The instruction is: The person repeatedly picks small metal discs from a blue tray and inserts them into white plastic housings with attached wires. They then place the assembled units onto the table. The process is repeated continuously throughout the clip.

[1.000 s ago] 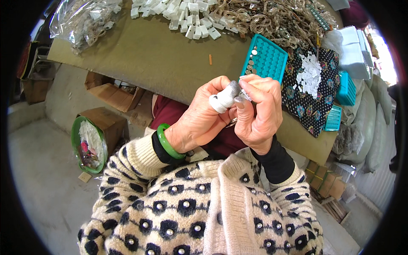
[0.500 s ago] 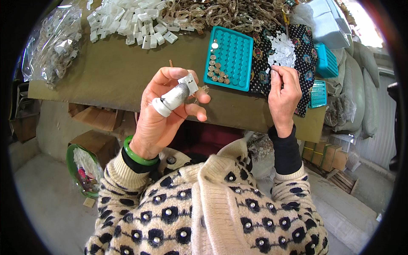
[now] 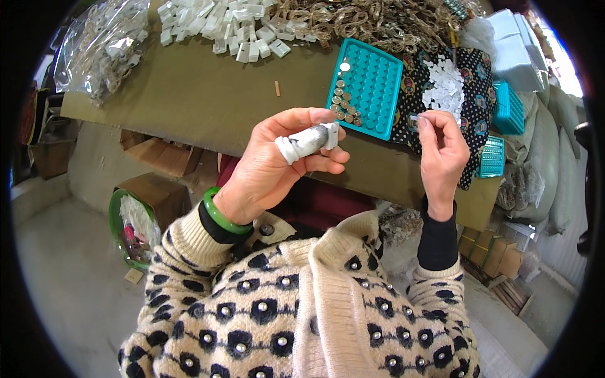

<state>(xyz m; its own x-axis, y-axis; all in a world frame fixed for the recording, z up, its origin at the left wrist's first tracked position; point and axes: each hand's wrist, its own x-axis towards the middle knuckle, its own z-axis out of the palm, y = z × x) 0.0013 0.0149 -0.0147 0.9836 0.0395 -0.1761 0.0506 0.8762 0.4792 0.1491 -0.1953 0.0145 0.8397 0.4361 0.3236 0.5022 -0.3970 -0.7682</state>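
My left hand [image 3: 277, 154] holds a small white plastic case [image 3: 332, 135] between thumb and fingers, over the table's front edge. One finger of that hand wears a white wrapping [image 3: 304, 143] with grey smudges. To the right, my right hand [image 3: 444, 151] pinches a tiny white piece [image 3: 413, 118] between thumb and forefinger. Just beyond it a pile of small white flakes [image 3: 443, 85] lies on a dark patterned cloth [image 3: 479, 82]. Between the hands stands a teal tray [image 3: 373, 75] with round pockets; several silver button cells [image 3: 340, 101] sit along its left side.
White plastic cases [image 3: 230, 25] are heaped at the back, beside a tangle of clear wires [image 3: 359, 22]. A clear bag [image 3: 104, 53] lies far left on the brown table [image 3: 201, 94]. More teal trays [image 3: 508, 108] and sacks [image 3: 539, 138] stand at right; a green-rimmed bin [image 3: 116, 220] is below left.
My left hand has turned and lowered slightly, tilting the white case toward the right. My right hand has drawn back from the flake pile with a tiny white piece showing in its pinch.
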